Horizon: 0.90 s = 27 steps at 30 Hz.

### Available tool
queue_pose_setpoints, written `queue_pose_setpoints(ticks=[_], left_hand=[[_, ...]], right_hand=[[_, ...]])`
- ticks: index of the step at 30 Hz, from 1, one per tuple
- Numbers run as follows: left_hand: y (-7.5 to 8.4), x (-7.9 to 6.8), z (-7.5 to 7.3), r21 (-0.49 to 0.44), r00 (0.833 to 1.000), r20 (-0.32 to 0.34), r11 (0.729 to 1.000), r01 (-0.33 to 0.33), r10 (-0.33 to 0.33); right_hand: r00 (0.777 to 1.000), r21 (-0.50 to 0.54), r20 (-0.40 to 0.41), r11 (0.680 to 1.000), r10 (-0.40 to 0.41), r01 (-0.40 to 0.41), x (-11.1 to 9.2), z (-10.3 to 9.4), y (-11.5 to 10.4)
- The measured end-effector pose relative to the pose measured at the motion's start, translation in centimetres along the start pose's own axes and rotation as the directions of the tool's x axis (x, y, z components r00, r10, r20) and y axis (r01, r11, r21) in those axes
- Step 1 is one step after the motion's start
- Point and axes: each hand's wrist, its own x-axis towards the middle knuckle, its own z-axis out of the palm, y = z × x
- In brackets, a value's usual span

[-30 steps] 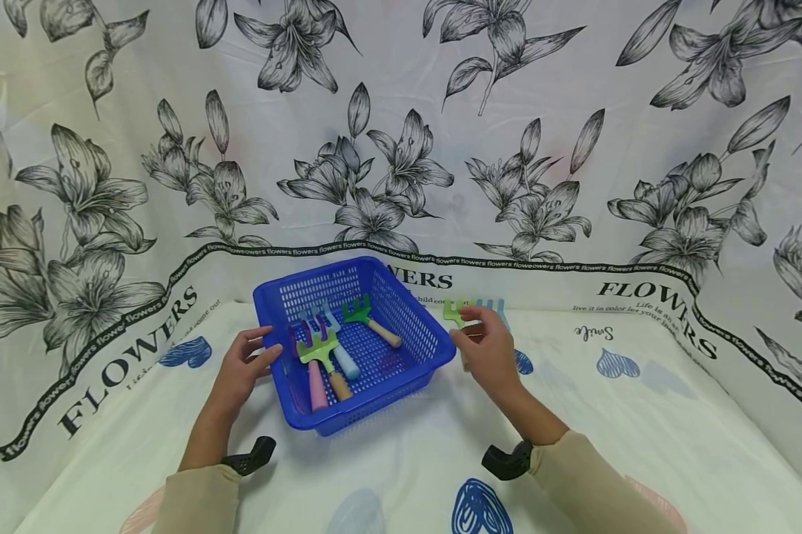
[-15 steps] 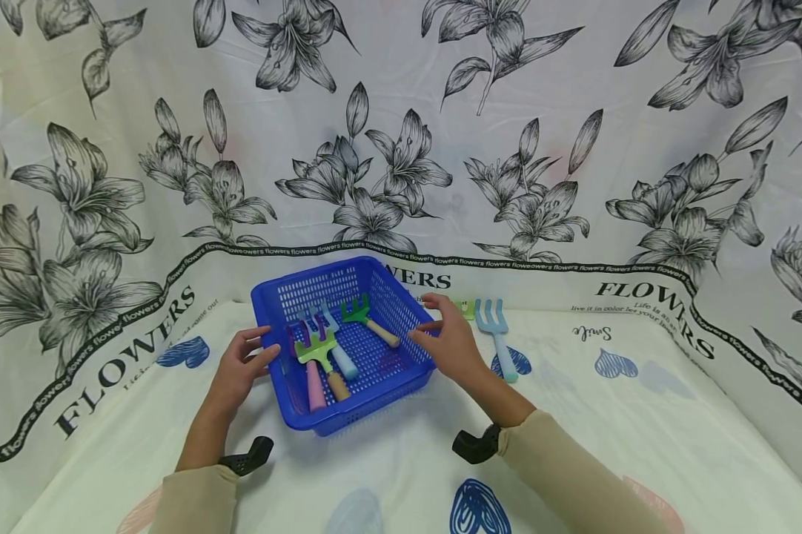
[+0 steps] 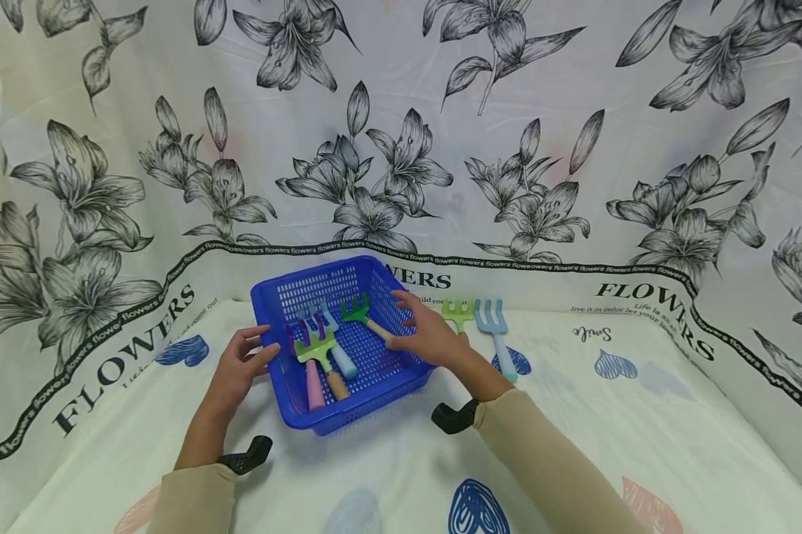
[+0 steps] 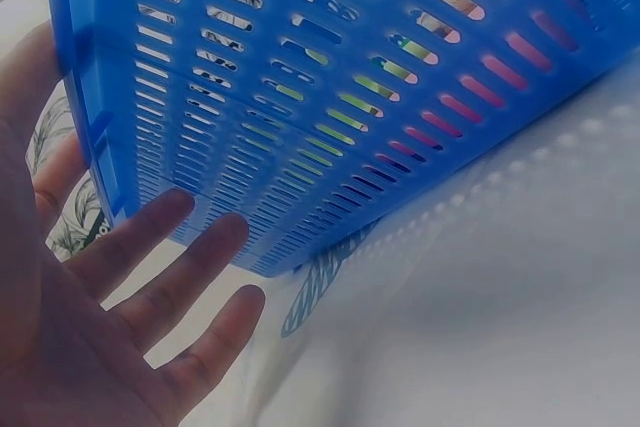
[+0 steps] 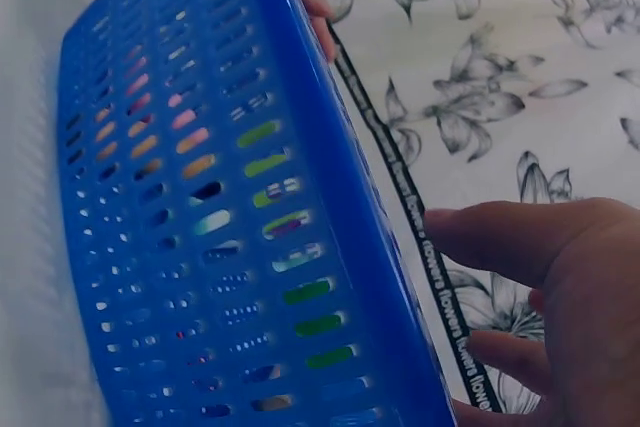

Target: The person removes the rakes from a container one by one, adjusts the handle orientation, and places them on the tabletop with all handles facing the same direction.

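Note:
My left hand (image 3: 241, 367) is at the left rim of the blue plastic basket (image 3: 368, 406), its thumb over the rim and its other fingers outside. In the left wrist view, several fingers (image 4: 200, 267) lie spread beside the slotted wall. My right hand (image 3: 431, 337) reaches over the right rim, thumb and fingers apart and holding nothing. Its thumb is close to the pale handle of a dark green garden hand fork (image 3: 356, 310). Inside the basket also lie a light green hand fork (image 3: 317, 348), a light blue one (image 3: 342, 360) and a purple one with a pink handle (image 3: 315, 386).
On the cloth right of the basket lie another light green hand fork (image 3: 457, 310), partly hidden by my right hand, and a light blue hand fork (image 3: 497, 337). A flower-printed cloth (image 3: 374, 185) hangs as a wall behind.
My right hand has moved left from the light green fork outside the basket to above the basket's right part. That fork stays on the cloth. My left hand keeps its place.

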Motion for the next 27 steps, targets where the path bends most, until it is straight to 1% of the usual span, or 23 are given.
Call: queue_pose_setpoints(ticks=[6,9,13,17,22,27], left_hand=[[0.0,-0.1,-0.2,0.003,1.000,-0.013,1.000,0.000,0.000],[-0.1,-0.2,-0.1,0.005,1.000,-0.016,1.000,-0.004,0.004],[0.0,-0.2,0.2,-0.004,1.000,-0.007,1.000,-0.001,0.001],[0.0,-0.2,0.3,-0.018,1.000,-0.002,1.000,0.003,-0.003],[0.1,-0.2,0.2,-0.026,1.000,0.000,1.000,0.002,-0.002],[-0.1,-0.2,0.0,-0.029,1.000,0.000,1.000,0.007,-0.007]], right_hand=[[0.995,-0.024,0.097,0.999,-0.026,0.029,1.5,0.3,0.3],[0.991,-0.065,0.132,0.997,-0.018,0.027,2.1,0.7,0.5],[0.982,-0.122,0.189,0.993,0.031,-0.008,2.6,1.2,0.7],[0.968,-0.149,0.234,0.987,0.093,-0.059,2.6,1.5,0.4],[0.951,-0.154,0.277,0.984,0.135,-0.094,2.9,1.7,0.6],[0.932,-0.141,0.328,0.984,0.155,-0.114,3.2,1.9,0.8]])
